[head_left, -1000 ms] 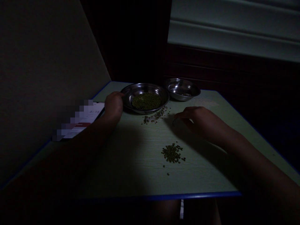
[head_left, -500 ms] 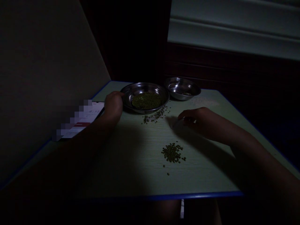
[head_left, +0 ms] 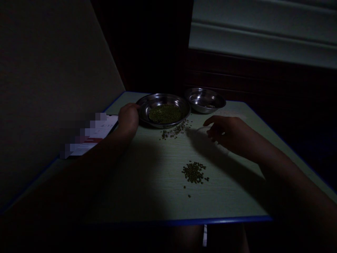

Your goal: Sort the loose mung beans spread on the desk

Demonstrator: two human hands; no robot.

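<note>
A shallow steel plate [head_left: 163,110] stands at the back of the table, holding a layer of green mung beans [head_left: 165,114]. My left hand [head_left: 128,117] is curled against the plate's left rim. A loose trail of beans [head_left: 174,130] lies just in front of the plate, and a small heap of beans [head_left: 194,172] sits nearer me. My right hand [head_left: 223,131] hovers to the right of the trail, fingers loosely curled. A thin pale strip seems to show at those fingers, too dim to name.
A second steel bowl [head_left: 204,101] stands at the back right, with a little pale matter inside. A phone [head_left: 91,135] with a blurred screen lies at the left. The pale green table [head_left: 155,196] has a blue edge, and a wall rises behind it.
My right hand has moved up and to the right, away from the heap and toward the back of the table. My left hand and the plate have stayed in place.
</note>
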